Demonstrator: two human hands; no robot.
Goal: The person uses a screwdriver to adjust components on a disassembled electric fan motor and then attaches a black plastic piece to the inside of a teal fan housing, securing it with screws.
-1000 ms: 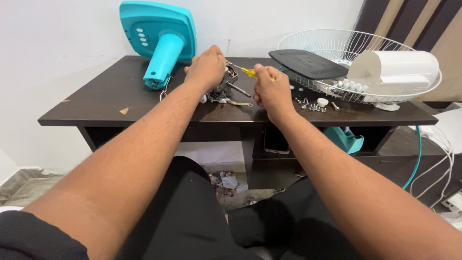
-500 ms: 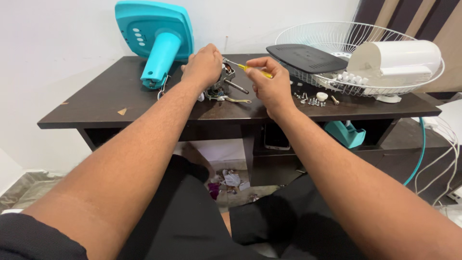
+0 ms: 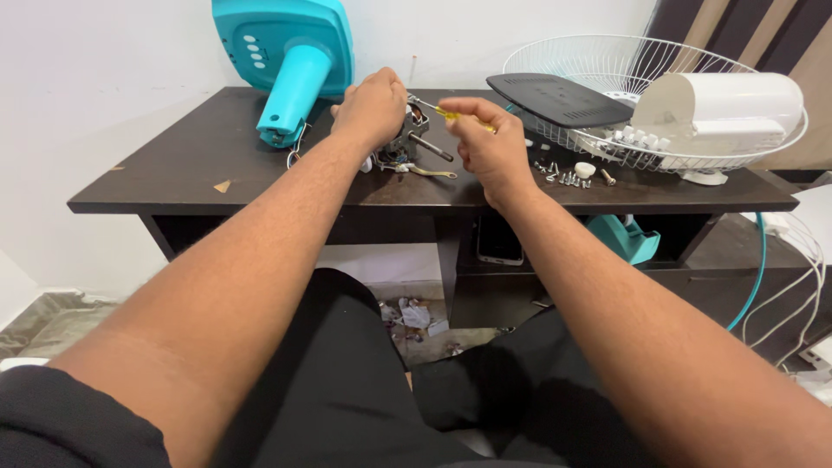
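My left hand [image 3: 374, 108] grips a small fan motor [image 3: 407, 143] with a steel shaft, held on the dark wooden table [image 3: 173, 169]. My right hand [image 3: 487, 143] holds a yellow-handled screwdriver [image 3: 451, 113], its tip pointing left at the top of the motor. Loose wires trail from the motor onto the table. A turquoise fan base and neck [image 3: 290, 61] stands just left of my left hand.
A white wire fan guard [image 3: 607, 61] lies at the right, holding a black panel [image 3: 559, 97] and a white motor cover [image 3: 724, 104]. Several screws and a white knob [image 3: 572, 173] lie near my right hand. A phone [image 3: 500, 241] sits on a shelf below.
My right hand has lifted a little and brought the screwdriver tip up toward the top of the motor. My left hand keeps its hold.
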